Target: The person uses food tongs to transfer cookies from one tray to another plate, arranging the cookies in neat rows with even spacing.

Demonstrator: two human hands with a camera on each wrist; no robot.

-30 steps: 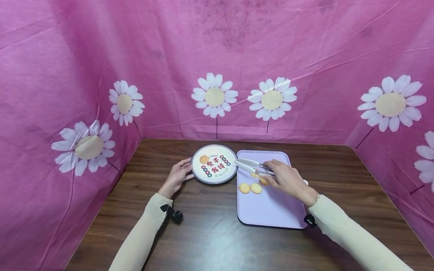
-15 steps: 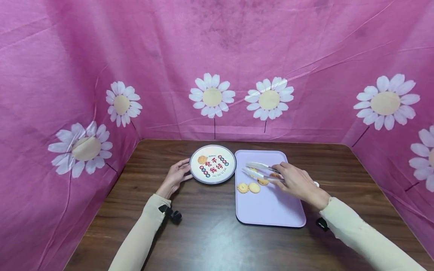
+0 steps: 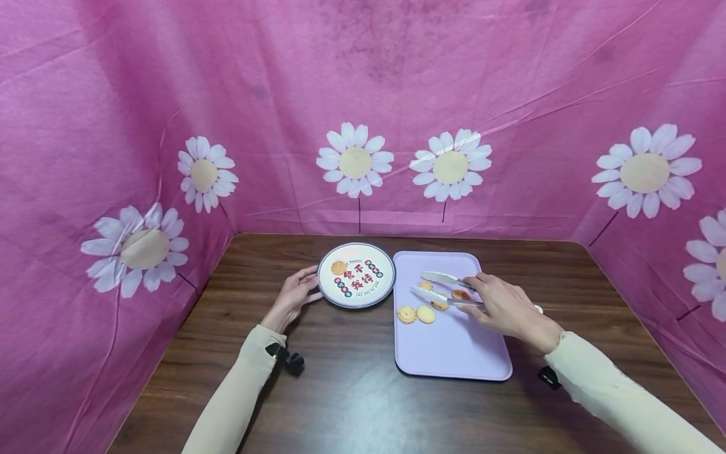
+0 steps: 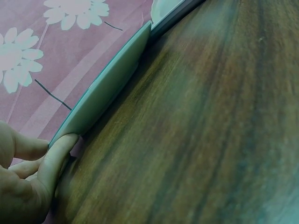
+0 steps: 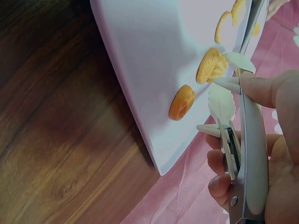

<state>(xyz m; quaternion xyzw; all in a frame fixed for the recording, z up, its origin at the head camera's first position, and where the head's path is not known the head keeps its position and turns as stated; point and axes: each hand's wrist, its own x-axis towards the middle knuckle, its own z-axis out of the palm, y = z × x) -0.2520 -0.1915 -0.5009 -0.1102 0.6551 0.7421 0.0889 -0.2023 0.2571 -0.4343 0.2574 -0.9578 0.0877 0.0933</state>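
My left hand (image 3: pixel 296 294) pinches the rim of a round white plate (image 3: pixel 363 249) printed with red characters; in the left wrist view, thumb and finger lie on either side of the plate's edge (image 4: pixel 105 88). One swirled cookie (image 3: pixel 338 268) lies on the plate. My right hand (image 3: pixel 501 306) grips metal tongs (image 5: pixel 253 154) with whitish tips, held spread over a lilac tray (image 3: pixel 448 353). Below the tongs sit a cookie with dark specks (image 3: pixel 440 304), a brown-centred cookie (image 3: pixel 461 294) and a small pale cookie (image 3: pixel 425 286). The tongs hold nothing.
Nearer the tray's left side lie a ruffled cookie (image 3: pixel 406 314) and a smooth oval cookie (image 3: pixel 426 314). Tray and plate stand side by side on a dark wooden table (image 3: pixel 329 391). A pink flowered cloth (image 3: pixel 283 126) hangs behind and at both sides.
The right hand has drawn the tongs rightward, from near the plate's edge to over the tray's cookies, and their arms have spread. The left hand stays at the plate.
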